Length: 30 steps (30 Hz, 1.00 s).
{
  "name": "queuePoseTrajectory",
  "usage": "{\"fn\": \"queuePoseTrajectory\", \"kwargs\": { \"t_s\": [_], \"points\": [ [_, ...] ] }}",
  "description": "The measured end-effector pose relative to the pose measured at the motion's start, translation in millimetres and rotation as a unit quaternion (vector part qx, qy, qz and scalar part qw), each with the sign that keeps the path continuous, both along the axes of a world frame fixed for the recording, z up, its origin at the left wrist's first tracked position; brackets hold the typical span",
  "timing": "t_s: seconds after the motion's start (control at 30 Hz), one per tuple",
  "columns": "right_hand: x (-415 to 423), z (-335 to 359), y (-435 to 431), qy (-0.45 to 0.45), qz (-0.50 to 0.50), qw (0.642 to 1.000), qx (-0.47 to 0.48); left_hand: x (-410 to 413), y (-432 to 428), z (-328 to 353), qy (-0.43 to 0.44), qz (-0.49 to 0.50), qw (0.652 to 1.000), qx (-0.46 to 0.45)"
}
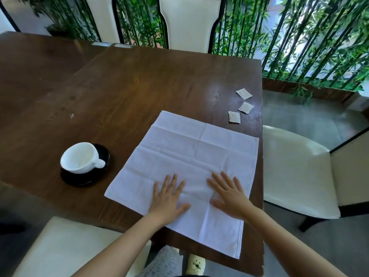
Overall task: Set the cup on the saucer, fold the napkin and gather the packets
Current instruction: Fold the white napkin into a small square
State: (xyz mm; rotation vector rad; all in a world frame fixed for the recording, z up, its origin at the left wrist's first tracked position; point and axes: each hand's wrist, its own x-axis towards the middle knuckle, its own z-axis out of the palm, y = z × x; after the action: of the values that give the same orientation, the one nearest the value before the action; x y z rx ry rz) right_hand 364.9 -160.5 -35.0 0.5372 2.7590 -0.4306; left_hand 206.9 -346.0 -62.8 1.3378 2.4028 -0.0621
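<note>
Wooden table [123, 92]: your left hand [168, 198] and right hand [229, 194] press flat, fingers straight, smoothing the napkin [189, 148] for folding.

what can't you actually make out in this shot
Head view, too small: any print on the packets is unreadable.
Head view, hidden: the cup covers the middle of the black saucer, so how its foot sits is unseen.
Head view, hidden: the left hand and right hand lie flat on the white napkin, covering the cloth beneath.
Head view, blurred: the pale flat things at the far edge of the table cannot be identified.
</note>
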Motion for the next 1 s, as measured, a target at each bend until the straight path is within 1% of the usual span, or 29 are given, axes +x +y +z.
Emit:
{"fn": "queuePoseTrajectory", "kwargs": {
  "t_s": [0.13,0.23,0.33,0.43,0.57,0.67,0.8,0.9,0.97,1.0],
  "points": [
    [4.9,7.6,-26.5,0.009,-0.023,1.000,-0.002,4.2,-1.5,2.4,-0.004,0.010,1.000,0.003],
    [14.8,6.8,-57.8,0.010,0.008,1.000,0.005,5.0,0.0,3.8,0.000,0.013,1.000,0.006],
    [26.5,0.6,-81.8,-0.015,0.024,1.000,0.008,5.4,1.2,2.3,0.017,0.016,1.000,0.006],
    [34.8,-3.3,-88.3,-0.025,-0.001,1.000,0.002,4.9,1.1,0.0,0.023,0.014,1.000,0.003],
    [35.0,2.5,-87.4,0.020,-0.046,0.999,-0.003,0.8,-0.9,2.6,0.008,-0.007,1.000,0.000],
    [26.3,12.1,-89.5,0.037,-0.087,0.995,-0.011,-5.3,-6.8,10.7,-0.038,-0.038,0.999,0.008],
    [11.1,19.5,-95.8,0.051,-0.157,0.986,-0.016,-12.9,-27.9,23.7,-0.088,-0.113,0.989,0.041],
    [6.0,20.9,-100.0,0.050,-0.187,0.981,-0.011,-18.1,-45.6,29.3,-0.077,-0.174,0.981,0.040],
    [5.5,22.7,-101.4,0.074,-0.208,0.975,-0.006,-20.4,-55.4,31.0,-0.055,-0.203,0.976,0.051],
    [5.7,24.3,-101.8,0.095,-0.220,0.971,-0.010,-20.6,-60.1,31.8,-0.049,-0.205,0.975,0.071]
  ]
}}
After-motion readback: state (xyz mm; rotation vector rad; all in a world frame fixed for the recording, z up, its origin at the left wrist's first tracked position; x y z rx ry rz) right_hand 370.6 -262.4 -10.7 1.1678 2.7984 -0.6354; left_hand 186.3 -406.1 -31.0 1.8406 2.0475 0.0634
